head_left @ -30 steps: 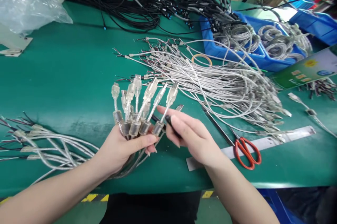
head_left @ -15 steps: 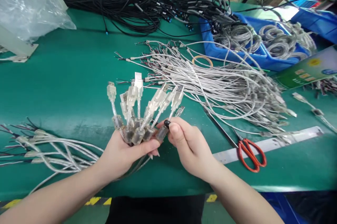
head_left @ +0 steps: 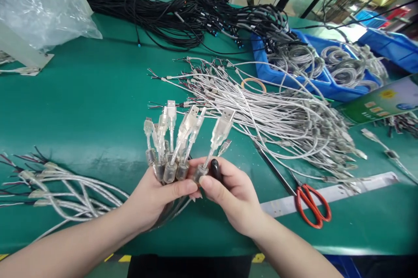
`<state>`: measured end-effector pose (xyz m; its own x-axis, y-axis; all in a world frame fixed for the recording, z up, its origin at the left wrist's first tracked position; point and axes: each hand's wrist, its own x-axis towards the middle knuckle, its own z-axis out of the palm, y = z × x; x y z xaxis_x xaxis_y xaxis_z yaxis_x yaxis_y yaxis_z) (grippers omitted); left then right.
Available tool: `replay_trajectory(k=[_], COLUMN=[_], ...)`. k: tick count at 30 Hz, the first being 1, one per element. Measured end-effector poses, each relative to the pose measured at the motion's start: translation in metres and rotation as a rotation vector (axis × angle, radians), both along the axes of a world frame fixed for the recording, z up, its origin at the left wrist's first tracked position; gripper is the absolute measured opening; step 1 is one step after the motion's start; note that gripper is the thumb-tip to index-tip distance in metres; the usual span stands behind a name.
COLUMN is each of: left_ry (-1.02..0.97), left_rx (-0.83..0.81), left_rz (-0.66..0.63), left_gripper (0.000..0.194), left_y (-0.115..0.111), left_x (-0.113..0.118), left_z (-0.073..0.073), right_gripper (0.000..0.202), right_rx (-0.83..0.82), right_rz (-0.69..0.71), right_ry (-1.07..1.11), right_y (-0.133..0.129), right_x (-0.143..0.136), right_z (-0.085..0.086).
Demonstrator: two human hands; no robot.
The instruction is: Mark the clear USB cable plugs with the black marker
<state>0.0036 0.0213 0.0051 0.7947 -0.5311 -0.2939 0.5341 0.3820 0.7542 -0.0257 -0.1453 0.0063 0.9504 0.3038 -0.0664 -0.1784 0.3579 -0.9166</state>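
My left hand (head_left: pixel 160 195) is closed around a bunch of USB cables (head_left: pixel 170 172), their clear plugs fanned upward. Several grey cylindrical beads show just above the fingers. With thumb and fingers, my right hand (head_left: pixel 233 195) pinches the bead of one USB cable (head_left: pixel 222 127) at the bunch's right edge; its plug leans right. A black round-ended object (head_left: pixel 215 169) sticks up among the right fingers; what it is I cannot make out. The wire ends (head_left: pixel 32 175) of white cables, stripped to thin coloured leads, lie left of my left forearm.
A big pile of white USB cables (head_left: pixel 267 103) lies ahead to the right. Near it are red-handled scissors (head_left: pixel 313 206), a steel ruler (head_left: pixel 284 204) and a tan ring (head_left: pixel 254 85). Black cables (head_left: pixel 163 18), blue bins (head_left: pixel 277 73) and a plastic bag (head_left: pixel 42 3) stand farther back.
My right thumb and fingers have come onto the bead of the rightmost cable, whose plug now stands apart from the others. More of the black object shows. The view has tilted slightly.
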Motion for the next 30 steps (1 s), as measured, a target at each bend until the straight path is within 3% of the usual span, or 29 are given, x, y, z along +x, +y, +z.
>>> replay_trajectory(k=[8,16,21,30], left_ry=[-0.032,-0.034,-0.029,-0.039], left_rx=[0.015,0.111,0.043,-0.087], left_rz=[0.008,0.021,0.004,-0.098], left_gripper=[0.016,0.016,0.020,0.028], left_y=[-0.0003,0.0031,0.0040,0.0059], left_x=[-0.0007,-0.0035,-0.0035,-0.0042], left_z=[-0.0001,-0.0016,-0.0040,-0.0045], right_gripper=[0.023,0.020,0.025,0.026], right_rx=[-0.056,-0.298,-0.386,-0.119], right_rz=[-0.056,-0.127,-0.123,-0.070], right_ry=[-0.087,-0.264,-0.318,-0.214], right_y=[0.0021,0.0004,-0.0015,0.0020], right_x=[-0.0050,-0.0043,-0.0077,-0.0080], right_z=[-0.0034,0.0032,0.0031,-0.0013])
